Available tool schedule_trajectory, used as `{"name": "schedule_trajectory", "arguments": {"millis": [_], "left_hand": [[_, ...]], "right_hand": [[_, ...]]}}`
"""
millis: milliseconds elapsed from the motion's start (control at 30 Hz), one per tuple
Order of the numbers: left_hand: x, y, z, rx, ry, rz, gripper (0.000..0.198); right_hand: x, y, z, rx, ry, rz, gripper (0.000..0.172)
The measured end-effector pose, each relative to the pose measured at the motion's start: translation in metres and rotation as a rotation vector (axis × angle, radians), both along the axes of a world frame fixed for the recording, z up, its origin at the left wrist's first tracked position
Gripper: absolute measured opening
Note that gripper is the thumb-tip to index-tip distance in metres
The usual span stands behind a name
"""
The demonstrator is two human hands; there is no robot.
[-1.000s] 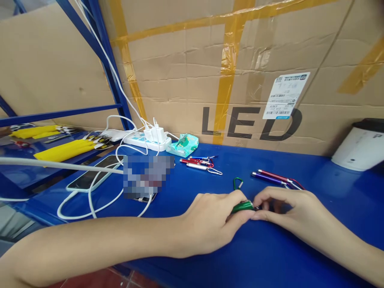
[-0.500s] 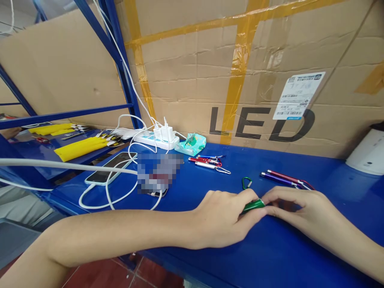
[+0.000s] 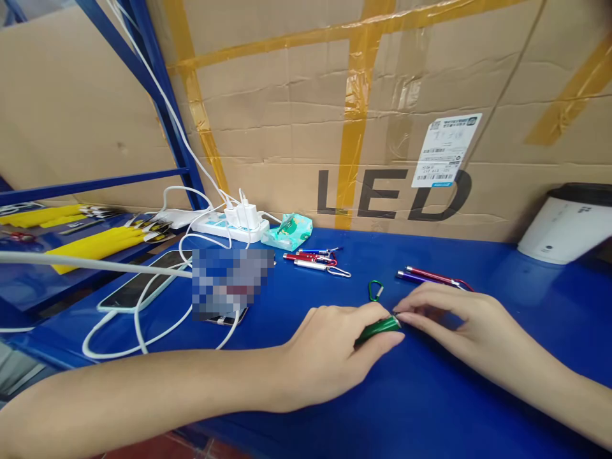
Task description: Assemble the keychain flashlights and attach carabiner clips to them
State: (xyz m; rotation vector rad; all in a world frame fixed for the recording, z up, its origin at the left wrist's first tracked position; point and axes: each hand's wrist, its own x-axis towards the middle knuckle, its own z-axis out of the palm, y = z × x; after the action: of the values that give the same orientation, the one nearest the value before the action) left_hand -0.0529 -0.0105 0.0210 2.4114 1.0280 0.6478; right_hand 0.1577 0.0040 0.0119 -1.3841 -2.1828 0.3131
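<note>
My left hand (image 3: 329,350) is closed around a short green metal flashlight tube (image 3: 384,327), its end pointing to the right between thumb and fingers. Thumb and forefinger of my right hand (image 3: 471,325) are pinched together right by that end. A tiny dark thing shows at those fingertips, too small to name. Just beyond the tube a green carabiner (image 3: 375,291) lies on the blue table (image 3: 444,408). Behind my right hand lie a purple penlight (image 3: 411,277) and a red penlight (image 3: 433,275), partly hidden by it.
Silver (image 3: 310,265), red and blue penlights with clips lie mid-table. A teal soft packet (image 3: 291,231) and a white power strip (image 3: 258,231) sit behind them. Left are a phone (image 3: 138,287), looping white cables and a pixelated patch. A white cup (image 3: 559,226) stands right, before a cardboard wall.
The view has swung to the right, so the table things appear further left. My right fingertips have drawn slightly away from the tube's end, with a tiny dark thing showing there.
</note>
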Motion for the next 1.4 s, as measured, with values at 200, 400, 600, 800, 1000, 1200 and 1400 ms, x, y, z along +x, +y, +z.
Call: {"name": "schedule_trajectory", "arguments": {"millis": [200, 400, 600, 800, 1000, 1200, 1400], "left_hand": [[0.002, 0.005, -0.001, -0.099, -0.054, -0.037, 0.025], [0.004, 0.010, -0.003, -0.118, -0.142, -0.045, 0.020], [0.006, 0.011, -0.004, -0.165, -0.160, -0.099, 0.020], [0.007, 0.012, -0.005, -0.084, -0.125, -0.098, 0.021], [0.003, 0.009, -0.010, 0.008, -0.047, -0.145, 0.024], [0.000, 0.004, -0.015, 0.082, 0.047, -0.196, 0.026], [0.000, 0.004, -0.016, 0.060, 0.082, -0.167, 0.025]], "right_hand": [[-0.008, -0.006, 0.007, -0.238, 0.265, -0.085, 0.044], [-0.012, -0.010, 0.014, -0.429, 0.545, -0.074, 0.046], [-0.011, -0.014, 0.015, -0.493, 0.635, -0.033, 0.042], [-0.010, -0.015, 0.021, -0.593, 0.576, -0.026, 0.043], [-0.007, -0.013, 0.025, -0.788, 0.532, 0.019, 0.051], [-0.004, -0.014, 0.021, -0.769, 0.435, 0.113, 0.043], [-0.006, -0.016, 0.018, -0.709, 0.394, 0.062, 0.042]]}}
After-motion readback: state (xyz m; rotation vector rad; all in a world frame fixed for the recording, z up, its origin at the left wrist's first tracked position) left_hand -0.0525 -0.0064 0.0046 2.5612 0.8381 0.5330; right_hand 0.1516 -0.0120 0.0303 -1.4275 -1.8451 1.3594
